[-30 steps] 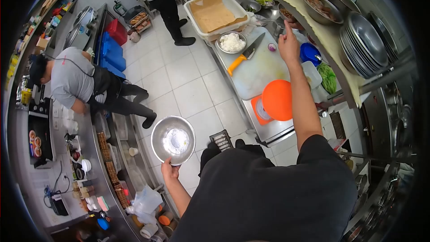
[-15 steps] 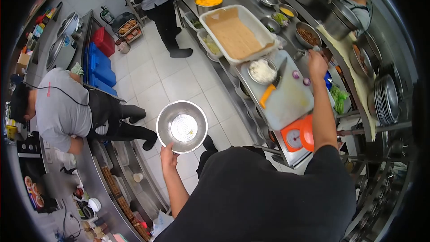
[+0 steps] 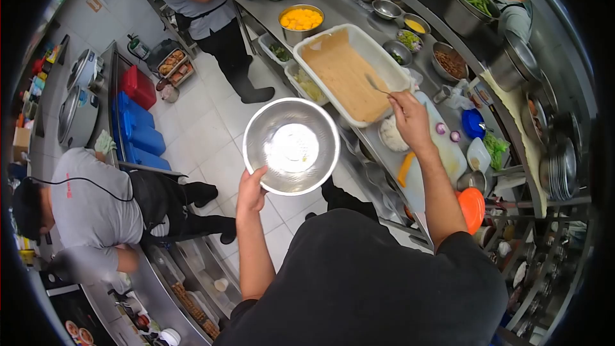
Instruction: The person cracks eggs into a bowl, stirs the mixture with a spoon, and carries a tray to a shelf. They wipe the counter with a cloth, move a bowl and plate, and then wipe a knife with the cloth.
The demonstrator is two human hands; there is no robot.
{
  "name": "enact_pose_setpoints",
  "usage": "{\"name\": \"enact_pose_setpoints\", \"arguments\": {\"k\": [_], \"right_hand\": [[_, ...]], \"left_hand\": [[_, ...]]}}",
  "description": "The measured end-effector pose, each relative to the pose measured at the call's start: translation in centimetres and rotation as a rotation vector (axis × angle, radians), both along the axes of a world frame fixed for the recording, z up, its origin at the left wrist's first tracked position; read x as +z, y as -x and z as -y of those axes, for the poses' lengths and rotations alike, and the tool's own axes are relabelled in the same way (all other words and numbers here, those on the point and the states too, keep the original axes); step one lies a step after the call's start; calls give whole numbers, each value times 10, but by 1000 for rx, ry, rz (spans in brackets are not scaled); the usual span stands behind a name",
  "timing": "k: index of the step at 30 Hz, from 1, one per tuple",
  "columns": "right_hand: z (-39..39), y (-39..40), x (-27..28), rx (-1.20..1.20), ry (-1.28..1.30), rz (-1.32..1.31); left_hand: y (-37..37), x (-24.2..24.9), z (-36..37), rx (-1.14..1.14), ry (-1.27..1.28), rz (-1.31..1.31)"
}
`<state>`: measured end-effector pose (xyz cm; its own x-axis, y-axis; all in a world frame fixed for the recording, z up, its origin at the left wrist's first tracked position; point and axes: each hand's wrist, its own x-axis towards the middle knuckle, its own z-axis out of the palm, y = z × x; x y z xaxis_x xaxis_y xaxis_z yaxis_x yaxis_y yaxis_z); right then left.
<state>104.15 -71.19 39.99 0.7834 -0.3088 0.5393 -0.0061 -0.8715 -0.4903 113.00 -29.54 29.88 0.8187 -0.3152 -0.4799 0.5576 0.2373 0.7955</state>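
Observation:
My left hand (image 3: 251, 191) grips the rim of a wide steel bowl (image 3: 264, 144), held tilted toward me above the floor. A few small yellow bits lie on its shiny bottom. My right hand (image 3: 413, 120) is closed on the handle of a spoon (image 3: 375, 84), its head over the white tub (image 3: 384, 59). Inside the tub is a flat light-brown layer (image 3: 336, 67). Below my right hand, a bowl of white food (image 3: 392, 136) is partly hidden. Beside it, an orange knife handle (image 3: 405, 170) and cut purple onions (image 3: 441, 129) lie on the cutting board (image 3: 453, 157).
A pot of yellow pieces (image 3: 301, 19) and several small bowls stand along the steel counter (image 3: 343, 3). An orange scale pan (image 3: 472, 210) is by my right forearm. One co-worker (image 3: 96, 198) bends at the left counter; another (image 3: 205, 19) stands at the far end.
My right hand has moved left from the counter's far side to the tub, with the spoon now visible in it. My left hand has raised the bowl, moving it right.

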Motion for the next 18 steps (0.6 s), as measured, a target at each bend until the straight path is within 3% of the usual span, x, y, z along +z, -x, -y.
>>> {"name": "enact_pose_setpoints", "arguments": {"k": [2,6,9,12,15,18], "right_hand": [[-11,-37,-2,106,-175,48],[-12,-109,-17,94,-535,-214],[3,-162,-28,135,-645,-260],[25,-205,-53,191,-654,-58],[47,-240,-68,214,-712,-97],[66,-268,-74,157,-579,-122]], "left_hand": [[-29,11,24,-54,7,42],[-86,21,58,-98,-26,103],[-137,30,72,-51,-97,153],[-176,41,77,4,-149,71],[-220,48,78,124,-146,58],[-266,53,79,139,-172,48]]}}
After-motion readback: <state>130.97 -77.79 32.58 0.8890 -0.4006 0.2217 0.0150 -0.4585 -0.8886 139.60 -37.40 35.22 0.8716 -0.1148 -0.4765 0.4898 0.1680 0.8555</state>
